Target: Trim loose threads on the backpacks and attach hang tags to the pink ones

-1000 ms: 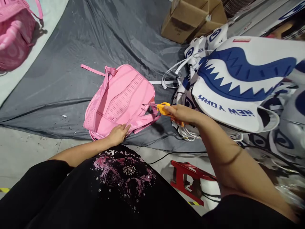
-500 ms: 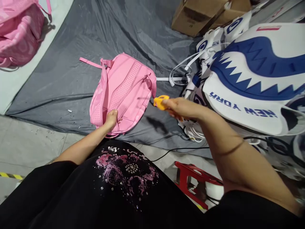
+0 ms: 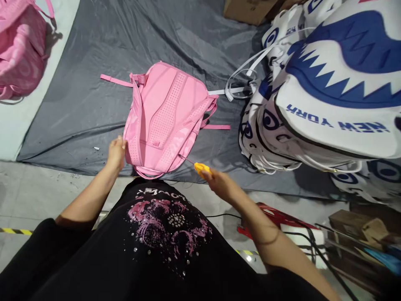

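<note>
A pink backpack (image 3: 163, 113) lies on the grey sheet in front of me, its padded back panel and shoulder straps facing up. At its left edge is my left hand (image 3: 116, 151), with curled fingers that seem to pinch the side of the bag. My right hand (image 3: 219, 182) is closed round a yellow-handled tool (image 3: 202, 169) with a long thin shaft. The shaft's tip reaches the lower right side of the backpack; whether it touches the fabric I cannot tell. Loose pink webbing (image 3: 219, 127) sticks out to the right.
White and blue bags (image 3: 338, 83) are piled at the right, with loose white straps (image 3: 242, 90) trailing toward the backpack. Another pink backpack (image 3: 21, 54) sits at the upper left. A cardboard box (image 3: 247, 10) stands at the back, a red stool (image 3: 269, 213) at lower right.
My left hand has shifted from the lower strap to the bag's left edge. My right hand has come down and left, bringing the tool to the bag. The right-hand strap now lies spread out.
</note>
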Motion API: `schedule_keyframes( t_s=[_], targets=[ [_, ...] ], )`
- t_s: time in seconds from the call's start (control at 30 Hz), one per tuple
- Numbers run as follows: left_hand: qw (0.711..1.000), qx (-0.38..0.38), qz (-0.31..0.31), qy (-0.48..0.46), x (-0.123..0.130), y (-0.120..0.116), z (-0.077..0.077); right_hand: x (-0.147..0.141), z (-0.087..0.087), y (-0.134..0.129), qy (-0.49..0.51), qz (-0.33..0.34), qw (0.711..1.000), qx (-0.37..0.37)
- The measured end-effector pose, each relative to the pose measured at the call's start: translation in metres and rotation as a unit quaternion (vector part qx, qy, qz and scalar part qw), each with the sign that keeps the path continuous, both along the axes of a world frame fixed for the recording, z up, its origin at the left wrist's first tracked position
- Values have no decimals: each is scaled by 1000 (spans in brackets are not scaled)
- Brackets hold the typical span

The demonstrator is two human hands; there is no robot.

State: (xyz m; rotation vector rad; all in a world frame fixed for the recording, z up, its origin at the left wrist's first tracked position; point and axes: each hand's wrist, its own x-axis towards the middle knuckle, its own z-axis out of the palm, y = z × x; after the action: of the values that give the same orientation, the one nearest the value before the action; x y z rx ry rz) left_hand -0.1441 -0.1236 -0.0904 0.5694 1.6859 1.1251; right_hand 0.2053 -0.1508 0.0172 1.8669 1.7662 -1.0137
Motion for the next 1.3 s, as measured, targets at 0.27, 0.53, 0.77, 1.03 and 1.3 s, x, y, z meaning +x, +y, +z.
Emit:
schedule_keyframes(
  t_s=[0.27,0.53,0.77,1.03,1.3],
  targets=[
    [926,-82,-93,-357,6,32,-30,-84,-48,-47,-83,12,996,28],
    [897,30,-187,-400,0,43,-47,-87,-75,-61,-97,-101,986,92],
    [890,78,-210,-397,13,54,-39,-88,-106,-41,-124,-112,980,106],
    [848,-9,-224,-480,-3,60,-61,-85,-84,-61,-107,-152,976,114],
    [822,7,-216,-526,4,65,-64,-88,-80,-68,-106,-198,967,122]
  ],
)
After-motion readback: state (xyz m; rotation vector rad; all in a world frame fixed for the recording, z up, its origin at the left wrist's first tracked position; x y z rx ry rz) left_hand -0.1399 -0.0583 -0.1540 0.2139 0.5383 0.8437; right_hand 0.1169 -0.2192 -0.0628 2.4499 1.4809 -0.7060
